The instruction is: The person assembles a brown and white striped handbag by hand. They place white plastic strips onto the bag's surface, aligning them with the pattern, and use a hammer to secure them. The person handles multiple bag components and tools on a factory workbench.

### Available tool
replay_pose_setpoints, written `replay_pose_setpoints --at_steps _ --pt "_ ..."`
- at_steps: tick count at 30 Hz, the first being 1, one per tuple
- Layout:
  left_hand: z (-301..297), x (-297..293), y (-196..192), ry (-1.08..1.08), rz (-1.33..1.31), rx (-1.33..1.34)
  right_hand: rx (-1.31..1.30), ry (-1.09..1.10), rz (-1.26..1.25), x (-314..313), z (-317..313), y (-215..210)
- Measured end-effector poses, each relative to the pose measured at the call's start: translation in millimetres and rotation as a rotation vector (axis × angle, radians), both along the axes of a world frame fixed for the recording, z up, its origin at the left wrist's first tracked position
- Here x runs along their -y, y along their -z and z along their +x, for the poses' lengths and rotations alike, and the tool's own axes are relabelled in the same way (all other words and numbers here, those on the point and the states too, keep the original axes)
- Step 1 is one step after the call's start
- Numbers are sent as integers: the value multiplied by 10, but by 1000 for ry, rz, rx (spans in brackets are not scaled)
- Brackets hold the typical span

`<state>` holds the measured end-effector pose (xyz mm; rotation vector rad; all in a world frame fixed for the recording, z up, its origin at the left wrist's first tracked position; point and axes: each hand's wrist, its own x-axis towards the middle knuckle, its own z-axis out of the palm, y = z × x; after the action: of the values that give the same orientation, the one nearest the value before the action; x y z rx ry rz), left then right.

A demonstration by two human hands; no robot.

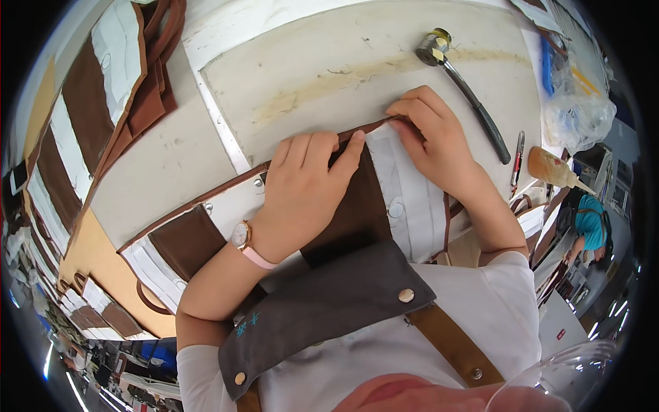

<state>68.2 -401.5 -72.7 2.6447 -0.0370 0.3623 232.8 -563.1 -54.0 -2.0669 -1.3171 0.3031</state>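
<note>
Your hands are both closed on the trimmed upper edge of the striped panel: your left hand has its fingers curled over the brown binding with the thumb pressed near it, and your right hand pinches the same edge a little farther right. The panel lies under and between them, running down toward your body. From here, an uneven pull could be the main trouble — if one hand tugs harder than the other, the binding might pucker or twist in the gap between your thumbs. The dark apron, just below your left wrist, overlaps the panel's near side and could drag on it if you lean in. That watch on your left wrist sits right over the material, so its case might scuff the white. The hammer, beyond your right hand on the worktop, is well apart from the edge, but the bottle outside your right forearm could be knocked by a wide elbow swing — and may leak if uncapped, which I cannot tell.
</note>
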Motion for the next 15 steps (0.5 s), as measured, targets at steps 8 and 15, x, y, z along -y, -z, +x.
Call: replay_pose_setpoints --at_steps 8,15 --pt "20 1 -7 18 20 -34 10 52 13 40 3 -15" --pt "88 103 -137 -7 116 -133 98 -14 22 56 64 -9"
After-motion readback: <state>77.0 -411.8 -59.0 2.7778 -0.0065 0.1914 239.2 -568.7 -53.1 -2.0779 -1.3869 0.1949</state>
